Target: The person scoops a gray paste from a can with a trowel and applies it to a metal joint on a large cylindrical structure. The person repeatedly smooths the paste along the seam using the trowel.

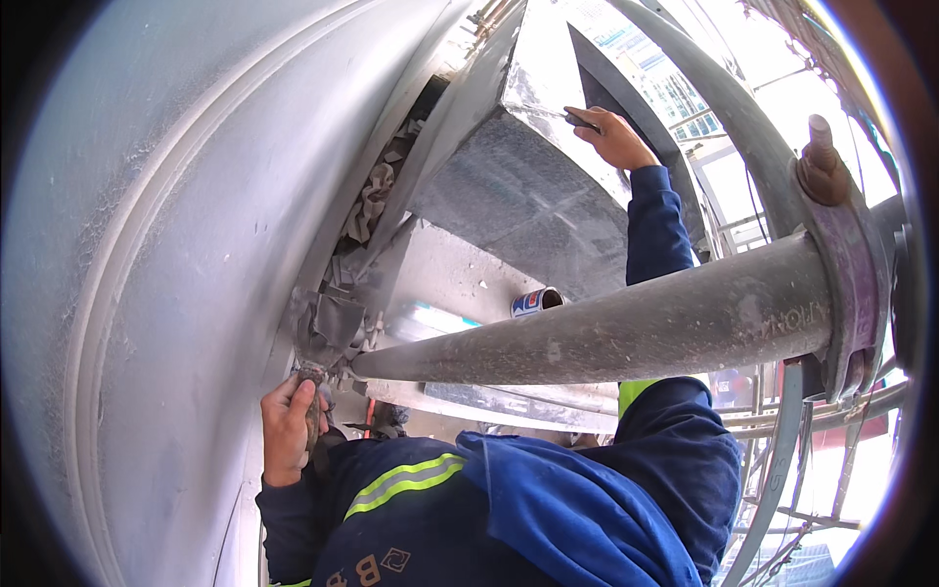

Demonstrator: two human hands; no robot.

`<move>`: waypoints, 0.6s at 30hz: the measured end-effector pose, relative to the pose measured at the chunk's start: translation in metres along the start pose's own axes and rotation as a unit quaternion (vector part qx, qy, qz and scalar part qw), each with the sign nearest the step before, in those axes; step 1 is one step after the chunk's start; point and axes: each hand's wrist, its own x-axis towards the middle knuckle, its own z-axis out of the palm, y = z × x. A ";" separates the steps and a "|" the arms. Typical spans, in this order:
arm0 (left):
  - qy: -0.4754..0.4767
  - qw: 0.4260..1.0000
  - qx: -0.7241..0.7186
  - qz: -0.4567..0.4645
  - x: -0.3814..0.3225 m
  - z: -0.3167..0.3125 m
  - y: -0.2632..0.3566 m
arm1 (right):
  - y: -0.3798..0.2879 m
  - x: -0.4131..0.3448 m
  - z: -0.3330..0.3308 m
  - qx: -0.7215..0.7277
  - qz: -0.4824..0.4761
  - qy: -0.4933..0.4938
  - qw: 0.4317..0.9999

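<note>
My left hand (pixel 285 431) grips the worn handle of a wide-bladed scraper or filling knife (pixel 331 323), low beside the pale wall panel (pixel 191 279). The blade points away from me and looks grey and coated. My right hand (pixel 622 144) is stretched far forward, past the scaffold tube. It holds a small tool with a dark handle (pixel 581 122), probably a putty knife, by the edge of a box-shaped structure (pixel 513 183). That structure has a scuffed grey near face and a bright white side (pixel 550 70). Whether the small tool's tip touches the edge is hard to see.
A thick grey scaffold tube (pixel 609 315) crosses in front of my chest, joined by a rusty clamp (pixel 843 271) at right. Behind the tube lies an open tin (pixel 535 301). Debris and crumpled paper (pixel 370 202) fill the gap along the wall. More scaffolding stands at right.
</note>
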 end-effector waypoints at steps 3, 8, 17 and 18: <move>-0.008 1.000 0.002 0.004 0.001 0.001 0.000 | -0.016 -0.012 0.004 0.031 -0.005 0.036 0.999; -0.023 1.000 -0.002 0.017 0.009 0.007 0.004 | -0.050 -0.057 0.054 0.196 0.045 0.101 0.974; -0.088 0.988 0.073 0.103 0.069 0.054 0.059 | -0.192 -0.089 0.136 0.723 0.114 0.080 0.677; -0.081 0.988 0.069 0.108 0.065 0.062 0.069 | -0.201 -0.098 0.135 0.734 0.125 0.085 0.662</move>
